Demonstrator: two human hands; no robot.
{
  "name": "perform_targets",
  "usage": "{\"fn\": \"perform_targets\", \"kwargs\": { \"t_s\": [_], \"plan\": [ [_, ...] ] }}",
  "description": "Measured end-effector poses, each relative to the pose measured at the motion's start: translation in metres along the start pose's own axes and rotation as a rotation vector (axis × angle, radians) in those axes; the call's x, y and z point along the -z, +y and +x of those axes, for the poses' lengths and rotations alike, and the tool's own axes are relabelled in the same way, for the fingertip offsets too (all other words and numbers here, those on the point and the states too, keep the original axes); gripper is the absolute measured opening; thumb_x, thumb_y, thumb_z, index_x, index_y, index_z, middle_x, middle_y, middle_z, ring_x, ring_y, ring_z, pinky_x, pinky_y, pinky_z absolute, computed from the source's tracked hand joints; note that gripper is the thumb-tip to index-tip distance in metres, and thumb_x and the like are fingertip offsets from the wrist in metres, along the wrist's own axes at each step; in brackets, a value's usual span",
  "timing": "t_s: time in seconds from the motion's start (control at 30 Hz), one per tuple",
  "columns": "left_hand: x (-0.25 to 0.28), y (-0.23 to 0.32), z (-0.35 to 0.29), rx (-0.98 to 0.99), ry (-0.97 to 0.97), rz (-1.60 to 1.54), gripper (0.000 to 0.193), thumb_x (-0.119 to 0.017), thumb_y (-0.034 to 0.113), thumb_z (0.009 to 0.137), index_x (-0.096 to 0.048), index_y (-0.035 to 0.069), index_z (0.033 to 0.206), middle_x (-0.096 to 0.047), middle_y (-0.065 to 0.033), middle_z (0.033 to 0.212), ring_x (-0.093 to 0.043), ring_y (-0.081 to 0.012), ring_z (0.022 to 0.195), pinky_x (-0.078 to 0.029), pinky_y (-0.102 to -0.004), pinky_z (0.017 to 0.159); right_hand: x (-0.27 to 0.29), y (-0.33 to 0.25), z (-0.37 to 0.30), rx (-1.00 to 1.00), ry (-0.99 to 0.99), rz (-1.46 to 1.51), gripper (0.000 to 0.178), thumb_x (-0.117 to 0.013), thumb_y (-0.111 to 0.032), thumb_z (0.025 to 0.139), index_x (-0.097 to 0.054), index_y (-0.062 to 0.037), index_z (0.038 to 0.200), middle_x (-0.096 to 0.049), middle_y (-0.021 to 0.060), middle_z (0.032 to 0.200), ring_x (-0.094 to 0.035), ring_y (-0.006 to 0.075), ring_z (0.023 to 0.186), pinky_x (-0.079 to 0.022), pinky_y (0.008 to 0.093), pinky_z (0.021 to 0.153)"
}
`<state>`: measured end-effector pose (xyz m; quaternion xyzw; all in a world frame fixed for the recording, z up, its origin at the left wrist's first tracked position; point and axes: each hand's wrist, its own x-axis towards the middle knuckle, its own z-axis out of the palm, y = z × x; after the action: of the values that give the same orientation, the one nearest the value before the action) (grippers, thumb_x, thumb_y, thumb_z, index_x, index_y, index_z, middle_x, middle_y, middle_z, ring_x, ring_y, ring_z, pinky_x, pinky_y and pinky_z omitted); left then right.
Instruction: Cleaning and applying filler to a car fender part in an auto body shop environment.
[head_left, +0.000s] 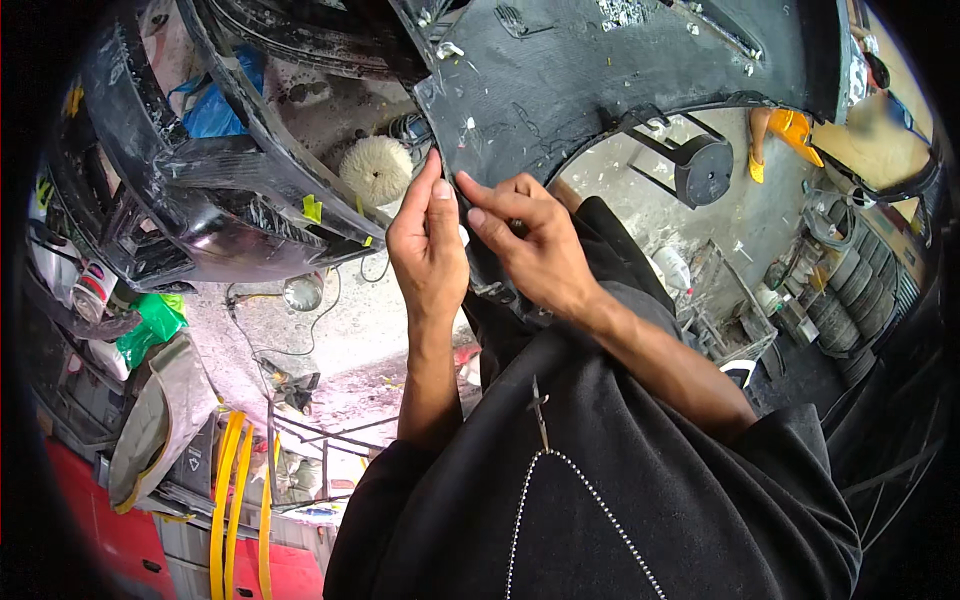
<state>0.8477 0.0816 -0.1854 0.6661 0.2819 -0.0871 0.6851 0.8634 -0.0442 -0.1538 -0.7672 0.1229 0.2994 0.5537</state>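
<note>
A large black plastic panel (540,90), scuffed and dotted with white flecks, looks like a car bumper. Its narrow edge runs down between my hands. My left hand (428,240) is closed at this edge from the left, with thumb and forefinger close together and pointing away from me. From the right, my right hand (535,240) presses forefinger and thumb to the same edge, its other fingers curled. A little white shows between the hands, too small to name. Whether a small piece sits under the fingertips is hidden.
Another black bumper (220,245) fills the left, beside a round white fluffy pad (376,170). A black stool (700,170) stands beyond the panel. An orange-clad leg with a yellow shoe (757,167) shows at far right. Yellow straps (232,480) hang lower left; a cable (310,340) crosses the floor.
</note>
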Motion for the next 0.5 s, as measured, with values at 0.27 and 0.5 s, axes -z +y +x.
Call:
{"fn": "perform_targets", "kwargs": {
  "t_s": [0.27, 0.5],
  "plan": [
    [-0.001, 0.007, -0.002, -0.024, -0.041, 0.043, 0.041, -0.053, 0.017, 0.107, -0.057, -0.008, 0.139, -0.068, -0.0202, 0.130, -0.065, -0.0190, 0.112, -0.050, -0.0297, 0.096, -0.006, 0.001, 0.012, 0.012, 0.086, 0.062, 0.034, -0.069, -0.006, 0.095, -0.072, -0.0085, 0.129, -0.058, 0.0053, 0.083, -0.052, 0.0140, 0.079, -0.043, 0.0291, 0.070],
    [-0.001, 0.005, 0.002, -0.036, -0.018, 0.044, 0.040, -0.051, 0.016, 0.107, -0.058, -0.009, 0.137, -0.067, -0.0232, 0.131, -0.065, -0.0240, 0.119, -0.049, -0.0325, 0.101, -0.012, 0.003, 0.026, 0.032, 0.083, 0.071, 0.036, -0.066, -0.003, 0.095, -0.070, -0.0067, 0.130, -0.057, 0.0085, 0.078, -0.054, 0.0156, 0.072, -0.044, 0.0299, 0.067]
  ]
}}
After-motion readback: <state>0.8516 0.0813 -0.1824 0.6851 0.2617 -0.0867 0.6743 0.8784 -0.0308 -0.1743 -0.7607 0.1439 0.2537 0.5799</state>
